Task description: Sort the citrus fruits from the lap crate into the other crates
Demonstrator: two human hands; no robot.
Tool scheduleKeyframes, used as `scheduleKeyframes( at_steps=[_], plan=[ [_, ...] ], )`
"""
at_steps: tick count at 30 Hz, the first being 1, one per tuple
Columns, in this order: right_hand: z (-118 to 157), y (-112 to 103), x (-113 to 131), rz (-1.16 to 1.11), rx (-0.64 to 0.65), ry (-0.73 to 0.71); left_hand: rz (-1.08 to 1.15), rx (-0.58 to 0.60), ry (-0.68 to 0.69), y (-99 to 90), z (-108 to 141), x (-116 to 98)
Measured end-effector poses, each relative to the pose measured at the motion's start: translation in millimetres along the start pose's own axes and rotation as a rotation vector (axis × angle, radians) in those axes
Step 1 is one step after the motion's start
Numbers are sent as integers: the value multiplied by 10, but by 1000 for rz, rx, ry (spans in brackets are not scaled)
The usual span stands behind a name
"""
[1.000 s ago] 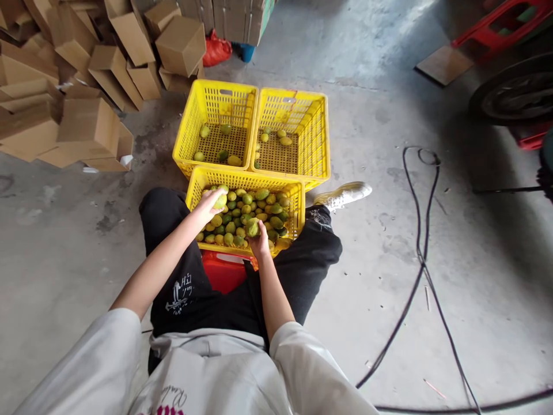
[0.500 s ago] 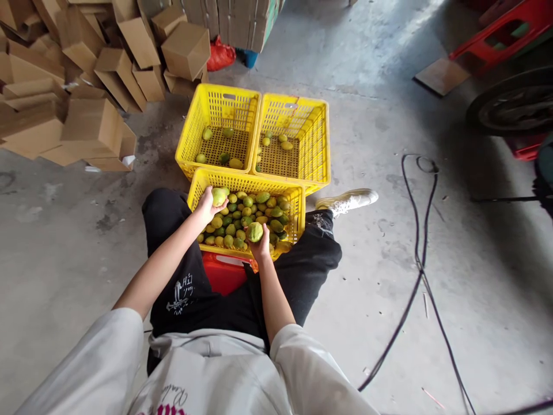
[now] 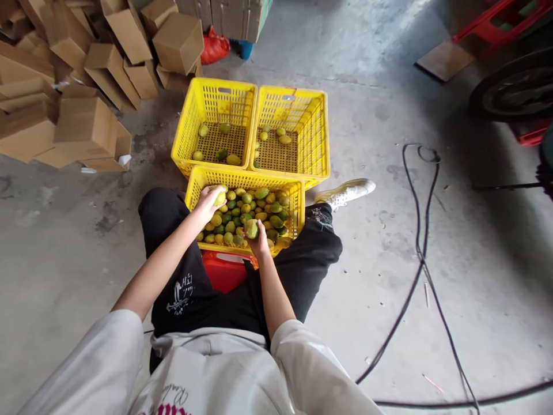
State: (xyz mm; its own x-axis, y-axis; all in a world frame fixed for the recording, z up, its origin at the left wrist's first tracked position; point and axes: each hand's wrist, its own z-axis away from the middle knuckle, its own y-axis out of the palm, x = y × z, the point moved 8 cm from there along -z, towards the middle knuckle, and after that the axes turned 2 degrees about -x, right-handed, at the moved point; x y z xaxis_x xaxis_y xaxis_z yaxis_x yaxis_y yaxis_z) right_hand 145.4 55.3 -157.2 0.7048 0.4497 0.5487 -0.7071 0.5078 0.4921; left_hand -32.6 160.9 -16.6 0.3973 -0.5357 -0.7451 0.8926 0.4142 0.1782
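Observation:
A yellow plastic crate (image 3: 297,199) stands between my knees, holding a layer of green and yellow lemon-like fruits (image 3: 235,212). Over its left side my left hand (image 3: 208,203) is closed around a pale yellow-green fruit (image 3: 220,199), the back of the hand turned up. My right hand (image 3: 260,243) grips a darker green fruit (image 3: 251,229) above the crate's near right part, thumb along its side. Beyond stand two more yellow crates, a left one (image 3: 180,135) and a right one (image 3: 319,132), each with several fruits on the bottom.
Folded cardboard boxes (image 3: 86,127) are heaped at the far left, near a red mesh bag (image 3: 215,47). A red stool (image 3: 220,274) is under the near crate. Black cable (image 3: 418,253) loops over the floor at right, before a wheel (image 3: 516,86).
My left hand has turned over its fruit, so the fingers now cover more of it. The right hand has rotated its fruit slightly. The whole view has shifted a little.

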Motion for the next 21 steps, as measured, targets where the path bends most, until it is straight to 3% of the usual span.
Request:
scheduleKeyframes(
  at_steps=[4,9,14,21],
  plan=[
    [12,42,-69,-75,-2,126,14,-64,-47,-40,-30,35],
    [-4,64,-30,-135,-10,116,136,-84,-160,-32,-90,147],
    [35,151,1,-201,53,138,83,5,-220,48,-45,157],
    [70,94,-45,-204,-3,176,-21,79,-187,67,6,110]
  ],
)
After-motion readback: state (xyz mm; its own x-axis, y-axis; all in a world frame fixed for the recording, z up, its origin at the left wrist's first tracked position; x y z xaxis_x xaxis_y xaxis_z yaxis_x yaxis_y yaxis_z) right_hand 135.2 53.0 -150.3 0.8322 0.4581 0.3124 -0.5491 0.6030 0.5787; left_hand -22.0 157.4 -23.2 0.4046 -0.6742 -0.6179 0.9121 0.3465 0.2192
